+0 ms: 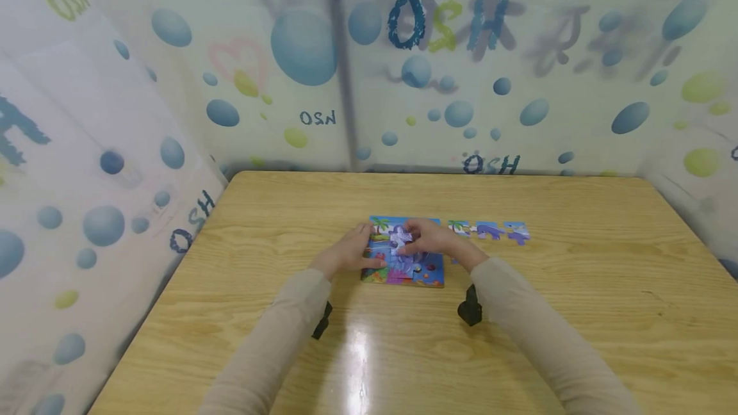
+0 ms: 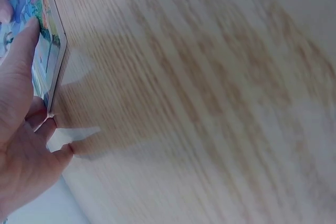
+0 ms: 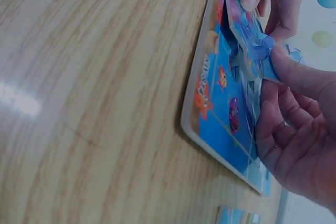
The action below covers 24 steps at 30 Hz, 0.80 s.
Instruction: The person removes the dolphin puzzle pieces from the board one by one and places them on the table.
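A colourful puzzle board (image 1: 434,278) lies on the table with an ocean picture on it. My left hand (image 1: 348,252) is at its left side, fingers along the edge and thumb stretched over the picture. In the left wrist view the left fingertips touch the rim of the board (image 2: 54,72). My right hand (image 1: 436,239) pinches a joined section of purple-blue pieces (image 1: 399,239). From the right wrist, this section (image 3: 251,38) appears tilted up off the board (image 3: 218,116), between the right thumb and fingers, with the left thumb resting on its upper part.
Several loose puzzle pieces (image 1: 488,230) lie in a row right of the board. Part of another shows under the right forearm. The wooden table (image 1: 277,210) ends at a wall covering (image 1: 392,107) printed with bubbles.
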Each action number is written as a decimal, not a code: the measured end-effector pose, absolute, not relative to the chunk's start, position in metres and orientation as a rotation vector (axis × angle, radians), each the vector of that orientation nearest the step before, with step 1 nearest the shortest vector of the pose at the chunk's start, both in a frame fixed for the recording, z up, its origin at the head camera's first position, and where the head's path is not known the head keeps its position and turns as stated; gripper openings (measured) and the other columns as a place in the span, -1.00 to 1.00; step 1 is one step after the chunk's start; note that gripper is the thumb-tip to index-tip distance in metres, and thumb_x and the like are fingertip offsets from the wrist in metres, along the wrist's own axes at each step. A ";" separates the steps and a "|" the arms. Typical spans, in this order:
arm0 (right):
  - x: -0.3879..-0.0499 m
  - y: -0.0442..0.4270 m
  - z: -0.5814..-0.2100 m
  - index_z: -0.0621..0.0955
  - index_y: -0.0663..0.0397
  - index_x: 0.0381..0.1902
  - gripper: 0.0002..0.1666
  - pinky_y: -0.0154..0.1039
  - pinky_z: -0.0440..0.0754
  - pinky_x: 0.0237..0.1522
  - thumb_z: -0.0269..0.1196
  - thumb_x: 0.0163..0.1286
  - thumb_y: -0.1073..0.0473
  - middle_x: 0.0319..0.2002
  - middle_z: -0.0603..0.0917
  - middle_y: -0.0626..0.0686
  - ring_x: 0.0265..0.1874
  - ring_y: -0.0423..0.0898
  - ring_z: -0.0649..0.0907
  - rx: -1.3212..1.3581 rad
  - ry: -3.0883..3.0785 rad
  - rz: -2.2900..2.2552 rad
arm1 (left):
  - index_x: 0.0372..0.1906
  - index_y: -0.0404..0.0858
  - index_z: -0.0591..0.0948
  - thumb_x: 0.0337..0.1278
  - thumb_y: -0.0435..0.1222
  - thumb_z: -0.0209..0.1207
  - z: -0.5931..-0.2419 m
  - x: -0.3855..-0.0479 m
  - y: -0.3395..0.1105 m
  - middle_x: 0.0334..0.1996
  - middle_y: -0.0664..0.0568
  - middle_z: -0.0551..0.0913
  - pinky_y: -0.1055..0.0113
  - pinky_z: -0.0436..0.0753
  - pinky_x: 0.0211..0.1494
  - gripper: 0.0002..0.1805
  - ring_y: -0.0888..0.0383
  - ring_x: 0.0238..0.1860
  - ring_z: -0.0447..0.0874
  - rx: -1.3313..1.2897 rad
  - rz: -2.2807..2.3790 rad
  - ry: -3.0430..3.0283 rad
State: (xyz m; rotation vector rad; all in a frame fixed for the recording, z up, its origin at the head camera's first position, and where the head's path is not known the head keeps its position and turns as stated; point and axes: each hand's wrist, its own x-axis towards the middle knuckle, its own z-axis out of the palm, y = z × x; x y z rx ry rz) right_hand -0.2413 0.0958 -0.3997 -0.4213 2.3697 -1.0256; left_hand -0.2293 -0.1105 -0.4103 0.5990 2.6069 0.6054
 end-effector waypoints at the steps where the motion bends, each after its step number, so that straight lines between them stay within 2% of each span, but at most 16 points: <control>1: -0.241 0.096 -0.399 0.40 0.27 0.02 -0.52 -0.16 0.57 -0.18 0.25 0.22 0.14 -0.03 0.51 0.21 -0.20 -0.03 0.53 -0.419 2.355 -1.049 | 0.37 -0.44 0.00 0.04 -0.02 0.21 -0.410 -0.229 -0.110 0.35 -0.28 0.09 0.05 0.12 0.45 -0.04 -0.16 0.38 0.06 0.598 0.601 2.607; 5: -0.243 0.098 -0.401 0.39 0.20 -0.27 -0.72 -0.30 0.49 -0.44 0.25 0.22 0.19 -0.39 0.40 0.02 -0.49 -0.14 0.40 -0.417 2.276 -1.153 | 0.37 -0.44 -0.03 0.05 -0.02 0.21 -0.408 -0.229 -0.109 0.35 -0.28 0.11 0.06 0.12 0.45 -0.02 -0.16 0.38 0.07 0.595 0.583 2.612; 8: -0.244 0.100 -0.404 0.36 0.14 -0.37 -0.73 -0.34 0.43 -0.49 0.26 0.21 0.20 -0.51 0.30 -0.05 -0.56 -0.17 0.33 -0.426 2.250 -1.194 | 0.37 -0.43 -0.02 0.05 -0.01 0.20 -0.408 -0.229 -0.108 0.34 -0.26 0.13 0.07 0.14 0.44 -0.03 -0.15 0.37 0.09 0.598 0.565 2.617; 18: -0.243 0.104 -0.410 0.43 0.12 -0.37 -0.79 -0.34 0.43 -0.47 0.28 0.19 0.22 -0.58 0.35 -0.08 -0.57 -0.16 0.35 -0.435 2.222 -1.274 | 0.37 -0.43 -0.02 0.05 -0.02 0.20 -0.409 -0.230 -0.109 0.34 -0.26 0.12 0.08 0.14 0.44 -0.04 -0.14 0.37 0.08 0.593 0.575 2.612; 24: -0.238 0.102 -0.406 0.44 0.13 -0.44 -0.81 -0.34 0.42 -0.45 0.28 0.17 0.26 -0.53 0.43 -0.07 -0.56 -0.17 0.40 -0.735 2.299 -1.167 | 0.35 -0.40 0.03 0.06 -0.04 0.21 -0.410 -0.230 -0.109 0.32 -0.24 0.16 0.07 0.18 0.42 -0.09 -0.12 0.35 0.13 0.585 0.587 2.612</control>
